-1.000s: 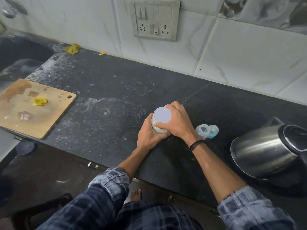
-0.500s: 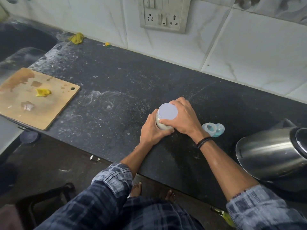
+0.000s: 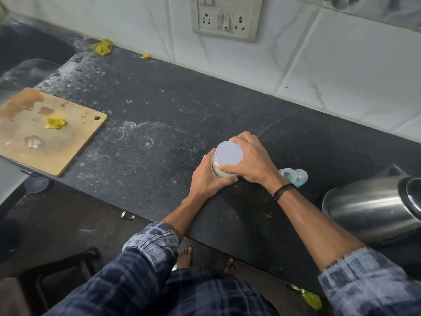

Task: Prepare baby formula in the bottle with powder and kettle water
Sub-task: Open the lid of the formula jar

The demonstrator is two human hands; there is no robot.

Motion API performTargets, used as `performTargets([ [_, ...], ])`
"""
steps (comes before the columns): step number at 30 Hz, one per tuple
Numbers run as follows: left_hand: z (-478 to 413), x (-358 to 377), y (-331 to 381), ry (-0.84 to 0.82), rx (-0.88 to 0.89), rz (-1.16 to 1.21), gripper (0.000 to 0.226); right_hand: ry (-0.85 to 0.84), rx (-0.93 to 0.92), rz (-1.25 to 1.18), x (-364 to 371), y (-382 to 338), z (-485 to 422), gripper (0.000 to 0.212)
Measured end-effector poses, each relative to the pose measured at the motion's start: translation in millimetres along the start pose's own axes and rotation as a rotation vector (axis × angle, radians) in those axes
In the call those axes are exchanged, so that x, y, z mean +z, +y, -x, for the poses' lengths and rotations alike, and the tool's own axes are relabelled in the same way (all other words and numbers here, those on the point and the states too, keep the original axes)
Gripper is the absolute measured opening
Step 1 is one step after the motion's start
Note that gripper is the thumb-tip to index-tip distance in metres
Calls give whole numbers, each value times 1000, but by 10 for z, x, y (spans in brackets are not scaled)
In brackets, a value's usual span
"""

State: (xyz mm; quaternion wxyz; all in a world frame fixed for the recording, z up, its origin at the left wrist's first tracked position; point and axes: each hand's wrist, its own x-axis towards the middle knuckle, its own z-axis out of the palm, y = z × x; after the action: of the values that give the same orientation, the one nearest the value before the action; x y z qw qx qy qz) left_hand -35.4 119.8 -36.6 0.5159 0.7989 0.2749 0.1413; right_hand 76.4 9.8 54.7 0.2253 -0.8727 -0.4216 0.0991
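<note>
A clear powder jar (image 3: 218, 171) with a pale lilac lid (image 3: 229, 153) stands upright on the black counter (image 3: 159, 115). My left hand (image 3: 206, 179) grips the jar's body from the near side. My right hand (image 3: 250, 161) curls round the lid's rim from the right. Just right of my right wrist lies the baby bottle (image 3: 293, 175), pale blue and clear, mostly hidden by the wrist. The steel kettle (image 3: 373, 208) sits at the right edge, its lid dark.
A wooden cutting board (image 3: 50, 131) with yellow scraps lies at the left, overhanging the counter's front edge. A dark sink (image 3: 29, 53) sits far left. A wall socket panel (image 3: 224, 18) is behind. A yellow cloth (image 3: 103, 47) lies by the wall.
Both hands keep their hold on the jar and lid. My view has tilted slightly downward and the scene has shifted up and right; the jar stays in place.
</note>
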Motion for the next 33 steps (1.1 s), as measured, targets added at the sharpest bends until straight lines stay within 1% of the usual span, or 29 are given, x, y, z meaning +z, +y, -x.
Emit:
performTargets([
  [4,-14,-17,-1,-26,10,-10,95,-38,-26,28,-41,36,-30,76],
  [9,-7,-30,26,-22,13,-22,96,-188,-63,37,-163,57,-133,73],
  [14,-4,-21,19,-29,7,-45,100,-429,-95,117,-351,-3,-263,90],
  [17,4,-17,25,-31,-2,-50,99,-501,-118,201,-396,-70,-254,103],
  [19,6,-18,39,-31,-7,-47,97,-433,-90,199,-417,-134,-209,103],
  [22,10,-18,48,-29,-1,-36,98,-250,-14,292,-435,-248,-148,91],
  [24,16,-14,46,-26,-9,-24,96,-231,18,353,-408,-279,-135,78],
  [26,23,-7,40,-23,-18,-14,96,-259,17,330,-393,-277,-131,66],
  [27,24,-3,32,-25,-19,-15,98,-279,14,295,-406,-267,-134,64],
  [30,21,-1,27,-20,-27,-15,101,-340,5,206,-474,-272,-145,76],
  [33,20,-1,38,-21,-27,-21,99,-288,22,207,-424,-330,-108,80],
])
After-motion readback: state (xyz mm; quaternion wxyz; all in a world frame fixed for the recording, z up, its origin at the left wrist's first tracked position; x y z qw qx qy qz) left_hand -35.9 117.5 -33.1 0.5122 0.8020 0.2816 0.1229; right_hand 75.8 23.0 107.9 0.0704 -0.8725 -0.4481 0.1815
